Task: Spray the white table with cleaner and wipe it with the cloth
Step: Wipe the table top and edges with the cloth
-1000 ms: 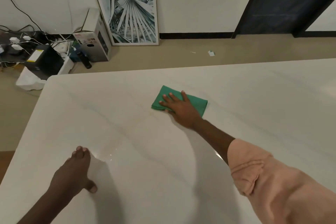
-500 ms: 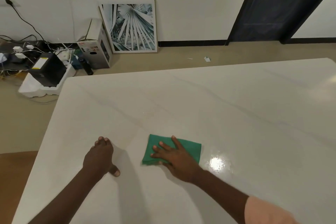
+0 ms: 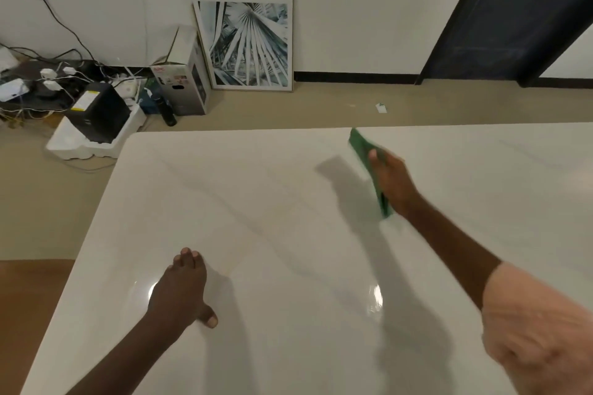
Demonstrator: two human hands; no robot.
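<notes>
The green cloth (image 3: 369, 167) is up off the counter (image 3: 288, 202), blurred and turned almost on edge, near the far edge of the white top and right of its middle; its shadow falls on the surface just to its left; the right hand (image 3: 393, 183) holds it, thumb showing on the near face and the rest of the fingers behind the cloth, so how tightly they curl I cannot tell; the right forearm runs back toward the camera to a pale pink sleeve (image 3: 539, 330) at the lower right. The left hand (image 3: 179, 292) rests on the counter near its left edge, well apart from the cloth, fingers straight and together, thumb spread to the side, holding nothing; bright glare patches sit beside that hand and further right on the glossy top.

Beyond the counter is a beige floor; a framed palm-leaf print (image 3: 250, 45) leans against the white wall, a cardboard box (image 3: 183, 86) just left of it, a dark bottle (image 3: 168, 114) standing in front of the box; further left a black device (image 3: 99, 115) sits in white foam packing amid a tangle of cables and chargers (image 3: 48, 77); a dark doorway (image 3: 519, 9) is at the upper right; a small scrap of paper (image 3: 381, 108) lies on the floor.
</notes>
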